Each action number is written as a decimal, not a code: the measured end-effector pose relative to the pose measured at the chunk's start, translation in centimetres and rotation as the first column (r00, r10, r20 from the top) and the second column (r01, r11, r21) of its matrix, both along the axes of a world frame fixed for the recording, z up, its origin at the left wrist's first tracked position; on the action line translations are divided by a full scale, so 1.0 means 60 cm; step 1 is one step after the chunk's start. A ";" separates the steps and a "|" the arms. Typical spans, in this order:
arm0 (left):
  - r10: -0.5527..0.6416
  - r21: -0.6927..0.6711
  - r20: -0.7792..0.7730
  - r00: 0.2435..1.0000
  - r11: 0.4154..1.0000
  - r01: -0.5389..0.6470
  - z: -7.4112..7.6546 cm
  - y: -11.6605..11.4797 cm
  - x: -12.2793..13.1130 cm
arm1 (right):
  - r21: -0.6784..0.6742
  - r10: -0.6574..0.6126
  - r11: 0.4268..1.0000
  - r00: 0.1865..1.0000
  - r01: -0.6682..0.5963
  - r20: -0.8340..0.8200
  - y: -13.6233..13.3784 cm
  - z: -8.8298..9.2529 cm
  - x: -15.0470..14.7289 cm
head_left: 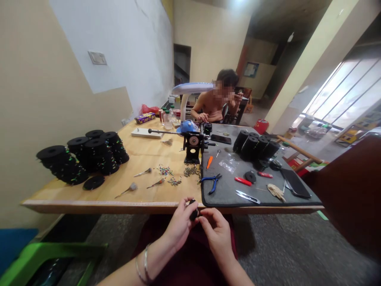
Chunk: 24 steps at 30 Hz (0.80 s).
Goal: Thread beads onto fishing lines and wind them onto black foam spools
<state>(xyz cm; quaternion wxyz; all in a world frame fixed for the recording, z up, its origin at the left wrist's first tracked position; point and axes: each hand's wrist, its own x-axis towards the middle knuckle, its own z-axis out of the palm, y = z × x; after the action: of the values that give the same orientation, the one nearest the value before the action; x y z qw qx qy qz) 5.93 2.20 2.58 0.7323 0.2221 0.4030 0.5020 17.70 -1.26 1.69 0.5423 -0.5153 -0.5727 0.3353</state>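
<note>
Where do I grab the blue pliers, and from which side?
Probably best by both blue handles, coming from the near left. The pliers lie flat on the gray mat, with the handles spread open that way and the metal jaws pointing off to the far right.

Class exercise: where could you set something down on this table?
Bare wood lies between the left black stacks and black machine, beyond the three brush-like tools. The mat is bare between pliers and snips. Crowded: the beads by the machine, the mat's right side.
</note>
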 end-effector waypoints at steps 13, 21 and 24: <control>-0.359 0.017 -0.105 0.927 0.932 0.363 0.012 -0.009 -0.005 | 0.198 0.075 0.967 0.923 -0.160 0.378 0.011 0.035 0.032; -0.468 -0.050 0.041 0.883 0.881 0.470 -0.003 -0.013 -0.017 | -0.043 0.118 0.993 0.970 -0.112 0.210 0.009 0.043 0.041; -0.462 -0.120 0.155 0.874 0.869 0.480 -0.006 -0.012 -0.020 | -0.080 0.113 0.992 0.971 -0.098 0.209 0.004 0.043 0.042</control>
<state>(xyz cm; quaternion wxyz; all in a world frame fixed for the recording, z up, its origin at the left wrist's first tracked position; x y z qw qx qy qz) 4.73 1.48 2.23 0.8706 0.2256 0.3290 0.2879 20.20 -0.99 4.28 0.4409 -0.5356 -0.6422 0.3261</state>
